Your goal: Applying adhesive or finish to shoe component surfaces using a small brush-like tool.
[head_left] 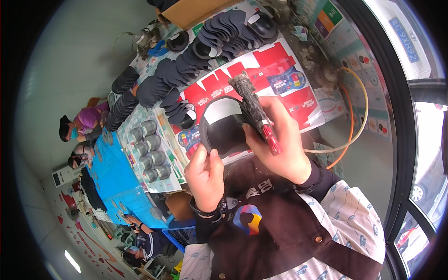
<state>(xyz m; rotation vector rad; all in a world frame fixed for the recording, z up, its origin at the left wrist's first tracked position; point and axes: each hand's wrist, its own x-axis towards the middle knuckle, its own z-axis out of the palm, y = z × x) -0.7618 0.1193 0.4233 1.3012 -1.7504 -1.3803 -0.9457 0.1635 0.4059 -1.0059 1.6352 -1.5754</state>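
A black cupped piece with a white patch (223,112), like a moulded shoe part, is held up in front of me. My left hand (205,179) is closed at its lower left edge, thumb and fingertips pinching the rim. My right hand (284,144) is closed around a brush (254,105) with a dark, crusted shaft and a red end, slanting up and left. My right thumb reaches the piece's right side. Beyond, overlapping rows of similar dark pieces (170,74) run diagonally across the table.
Red and white printed sheets (242,70) cover the table. Grey cup-shaped pieces (150,142) stand in rows to the left, near a blue-covered table (116,172) where other people sit. An orange hose (347,126) and a pale hose (366,112) curve at right, by the window frame.
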